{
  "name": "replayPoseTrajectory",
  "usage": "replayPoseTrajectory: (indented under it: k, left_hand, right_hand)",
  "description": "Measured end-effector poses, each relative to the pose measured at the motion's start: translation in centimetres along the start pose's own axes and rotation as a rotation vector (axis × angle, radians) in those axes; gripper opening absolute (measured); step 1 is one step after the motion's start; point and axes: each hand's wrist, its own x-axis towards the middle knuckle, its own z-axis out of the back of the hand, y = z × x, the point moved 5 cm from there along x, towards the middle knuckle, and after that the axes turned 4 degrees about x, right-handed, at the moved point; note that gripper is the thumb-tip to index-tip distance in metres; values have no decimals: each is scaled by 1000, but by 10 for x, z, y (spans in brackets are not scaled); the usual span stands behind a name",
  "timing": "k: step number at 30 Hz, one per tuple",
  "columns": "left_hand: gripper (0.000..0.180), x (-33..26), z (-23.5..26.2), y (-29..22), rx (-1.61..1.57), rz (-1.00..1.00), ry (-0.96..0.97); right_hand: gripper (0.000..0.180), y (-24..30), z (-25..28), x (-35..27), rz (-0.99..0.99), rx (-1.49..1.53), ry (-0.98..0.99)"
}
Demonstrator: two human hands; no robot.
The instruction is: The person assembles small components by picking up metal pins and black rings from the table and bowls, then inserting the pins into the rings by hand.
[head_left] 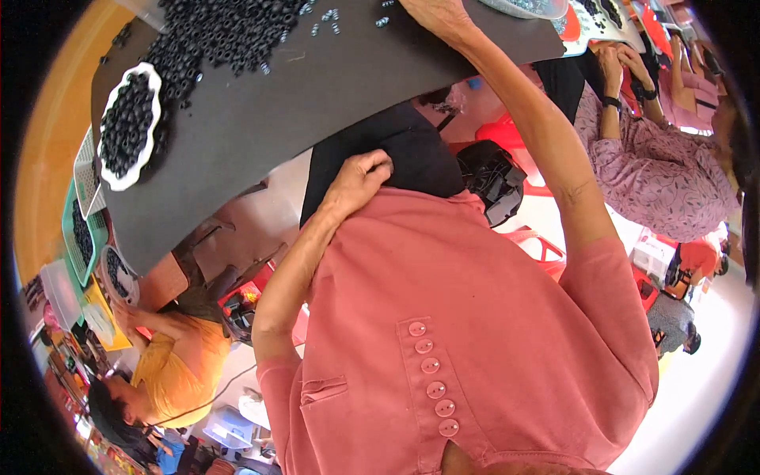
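Here, left hand point(358, 180) on black trousers point(412, 154).

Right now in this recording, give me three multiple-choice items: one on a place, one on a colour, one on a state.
1. Where does the white dish of black rings sit?
A. on the dark mat, toward its left end
B. on the person's lap
C. on the red stool

2. What colour is the wearer's buttoned shirt?
A. yellow
B. salmon pink
C. blue

3. What is the left hand doing?
A. lying flat and open on the mat
B. holding a white dish
C. curled on black cloth at the lap

Answers:
1 A: the dish lies on the mat beside the loose heap of rings.
2 B: the pink cloth with its button row fills the lower picture.
3 C: its fingers bend into the black cloth, while the right hand reaches up onto the mat.
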Motion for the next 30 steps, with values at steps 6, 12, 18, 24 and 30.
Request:
replayPoseTrajectory:
  k: [6,12,18,24,30]
  left_hand:
    - [18,0,1,7,-222,87,-62]
    - [13,-12,5,-15,399,-344,-417]
    - [23,-10,1,-2,451,-126,-198]
    - [18,-32,11,-47,269,-214,-132]
    - [14,-48,29,-105,-100,-180,-97]
  right_hand:
    - [27,-3,0,1,-2,2,-4]
    - [26,-2,1,1,29,-19,-27]
    - [27,0,2,-4,203,-117,-109]
    - [25,9,5,-7,135,-162,5]
    - [17,20,18,-17,100,-29,188]
